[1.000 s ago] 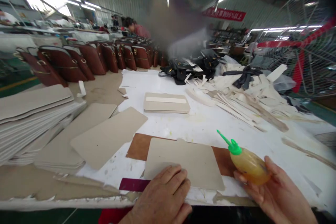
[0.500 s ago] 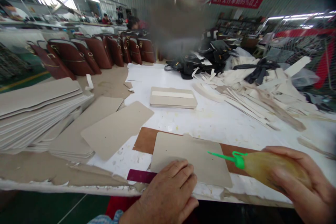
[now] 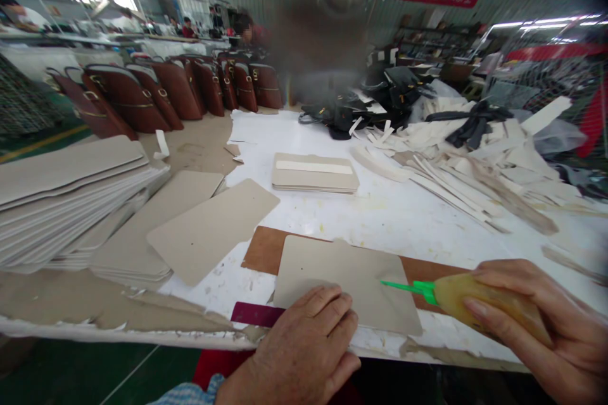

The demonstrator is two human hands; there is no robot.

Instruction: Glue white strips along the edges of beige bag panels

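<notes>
My left hand (image 3: pixel 308 342) lies flat on the lower part of a beige panel (image 3: pixel 349 272), fingers stretched out. That panel rests on a brown strip (image 3: pixel 263 250), which shows at both sides. A purple strip (image 3: pixel 256 314) pokes out beside my left fingers. In my right hand (image 3: pixel 536 316) is a yellowish glue bottle (image 3: pixel 479 300) with a green nozzle, held on its side. The nozzle tip points left over the right half of the panel; whether it touches the surface I cannot tell.
Loose beige panels (image 3: pixel 213 231) and a fanned stack (image 3: pixel 71 196) lie at the left. Behind the work sits a small pile of panels (image 3: pixel 315 174) with a pale strip on top. Brown bags (image 3: pixel 180 92) line the back left; black bags (image 3: pixel 380 98) and offcuts (image 3: pixel 465 177) fill the right.
The glue bottle has turned in my right hand, so its nozzle looks narrower, and its tip sits slightly lower and further right. My left hand stays on the panel.
</notes>
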